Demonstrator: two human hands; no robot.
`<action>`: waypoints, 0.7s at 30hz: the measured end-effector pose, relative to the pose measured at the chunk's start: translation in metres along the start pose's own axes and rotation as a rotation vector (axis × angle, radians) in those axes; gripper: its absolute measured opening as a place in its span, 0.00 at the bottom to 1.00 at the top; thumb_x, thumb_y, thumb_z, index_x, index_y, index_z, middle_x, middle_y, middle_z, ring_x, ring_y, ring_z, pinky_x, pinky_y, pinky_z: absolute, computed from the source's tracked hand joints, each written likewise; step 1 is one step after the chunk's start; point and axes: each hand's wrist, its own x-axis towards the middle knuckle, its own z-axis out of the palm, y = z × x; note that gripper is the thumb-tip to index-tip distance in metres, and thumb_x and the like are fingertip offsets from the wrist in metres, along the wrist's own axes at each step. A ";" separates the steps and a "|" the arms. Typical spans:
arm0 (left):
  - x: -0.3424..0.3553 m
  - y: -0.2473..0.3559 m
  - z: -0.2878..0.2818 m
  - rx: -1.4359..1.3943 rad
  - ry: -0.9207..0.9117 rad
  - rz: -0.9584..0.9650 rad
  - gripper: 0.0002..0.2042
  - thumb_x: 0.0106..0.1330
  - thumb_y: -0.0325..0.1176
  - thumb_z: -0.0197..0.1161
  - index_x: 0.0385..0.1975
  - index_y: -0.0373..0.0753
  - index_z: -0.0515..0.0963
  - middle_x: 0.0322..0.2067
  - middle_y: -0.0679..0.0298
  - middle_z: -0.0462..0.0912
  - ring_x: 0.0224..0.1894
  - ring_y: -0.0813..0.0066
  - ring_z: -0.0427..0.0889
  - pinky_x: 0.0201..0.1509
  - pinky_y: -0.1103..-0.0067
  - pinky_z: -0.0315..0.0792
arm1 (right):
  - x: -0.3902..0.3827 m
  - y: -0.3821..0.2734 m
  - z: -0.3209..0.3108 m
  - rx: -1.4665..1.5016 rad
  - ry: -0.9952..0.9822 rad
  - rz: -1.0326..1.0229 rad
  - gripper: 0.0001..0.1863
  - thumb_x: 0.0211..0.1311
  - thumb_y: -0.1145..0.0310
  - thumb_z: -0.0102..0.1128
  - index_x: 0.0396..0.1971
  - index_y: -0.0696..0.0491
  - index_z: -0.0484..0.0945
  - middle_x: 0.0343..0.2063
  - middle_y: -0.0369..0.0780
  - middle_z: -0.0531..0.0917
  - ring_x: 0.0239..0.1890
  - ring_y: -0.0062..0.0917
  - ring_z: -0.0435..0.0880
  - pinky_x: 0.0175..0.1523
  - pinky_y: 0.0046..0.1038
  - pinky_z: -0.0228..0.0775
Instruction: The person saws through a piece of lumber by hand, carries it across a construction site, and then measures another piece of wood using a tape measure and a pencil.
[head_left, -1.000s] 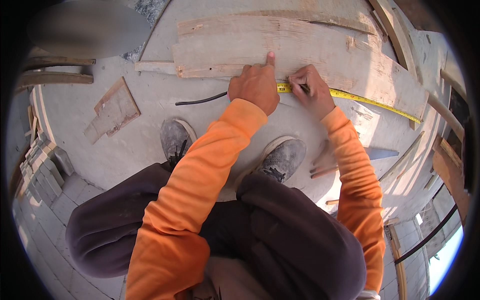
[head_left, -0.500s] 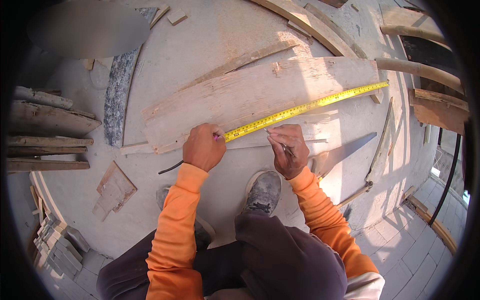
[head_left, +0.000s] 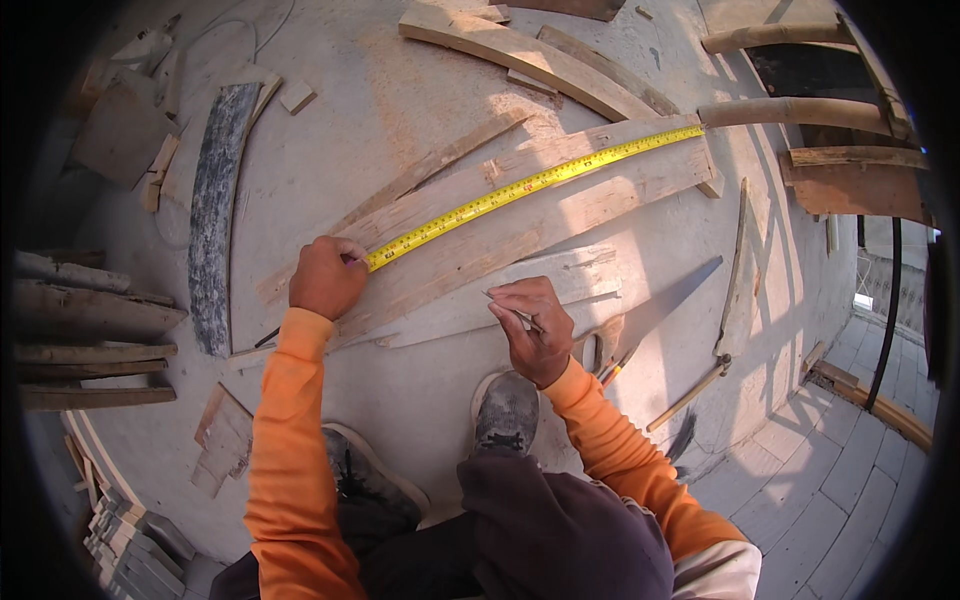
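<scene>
Grey floor (head_left: 330,60) underlay everything. The long wooden board (head_left: 470,247) lay beyond the right hand (head_left: 537,330), slanting from beneath the left hand (head_left: 328,278) up to the far right. A paler wood strip (head_left: 450,312) lay between board and right-hand grip. The yellow tape measure (head_left: 540,182) ran along the board from the left grip to the board's far end; hook seating there was too small to tell. A handsaw (head_left: 665,300) rested right of the right hand, apart from it. Left grip: fingers curled closed about the tape's near end, case hidden. Right grip: thumb and fingertips pinching a slim pointed tool (head_left: 526,320), its tip toward the board, apart from the tape. Judgement: a sound reading called for the blade flat, taut and parallel to the board's long edge, left fist kept low to avoid bowing, far end checked for slip; any mark would want sighting from directly above, tip tight against the blade's edge, one short light stroke.
</scene>
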 end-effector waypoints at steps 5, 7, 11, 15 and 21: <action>0.010 -0.004 -0.001 0.011 0.011 0.022 0.08 0.55 0.32 0.65 0.32 0.37 0.87 0.30 0.50 0.86 0.33 0.56 0.86 0.42 0.69 0.79 | -0.002 0.006 0.004 0.017 -0.031 0.035 0.14 0.54 0.84 0.70 0.39 0.58 0.78 0.38 0.46 0.85 0.39 0.37 0.83 0.44 0.29 0.77; 0.012 -0.004 0.003 -0.009 0.031 0.045 0.09 0.54 0.31 0.66 0.30 0.32 0.86 0.27 0.48 0.85 0.30 0.60 0.86 0.41 0.72 0.78 | -0.001 0.006 0.005 0.010 -0.049 0.047 0.13 0.54 0.83 0.70 0.39 0.58 0.79 0.38 0.46 0.85 0.39 0.37 0.83 0.43 0.29 0.77; 0.017 0.001 0.006 -0.028 -0.001 0.019 0.09 0.54 0.32 0.65 0.31 0.35 0.87 0.29 0.49 0.86 0.32 0.58 0.86 0.43 0.70 0.78 | 0.001 0.007 0.006 0.004 -0.085 0.054 0.12 0.55 0.83 0.70 0.39 0.58 0.79 0.38 0.45 0.85 0.39 0.37 0.83 0.44 0.29 0.77; 0.022 0.005 0.009 -0.021 -0.054 -0.032 0.09 0.55 0.33 0.64 0.32 0.40 0.88 0.33 0.50 0.87 0.36 0.52 0.86 0.46 0.66 0.80 | 0.001 0.009 0.006 0.016 -0.100 0.059 0.12 0.55 0.82 0.70 0.38 0.58 0.79 0.38 0.45 0.85 0.39 0.37 0.83 0.44 0.30 0.77; 0.024 0.004 0.007 -0.007 -0.066 -0.081 0.09 0.56 0.33 0.63 0.33 0.40 0.88 0.34 0.50 0.87 0.38 0.53 0.87 0.48 0.66 0.80 | 0.007 0.008 0.014 0.020 -0.104 0.060 0.12 0.55 0.83 0.70 0.38 0.58 0.79 0.38 0.45 0.85 0.38 0.36 0.84 0.43 0.29 0.78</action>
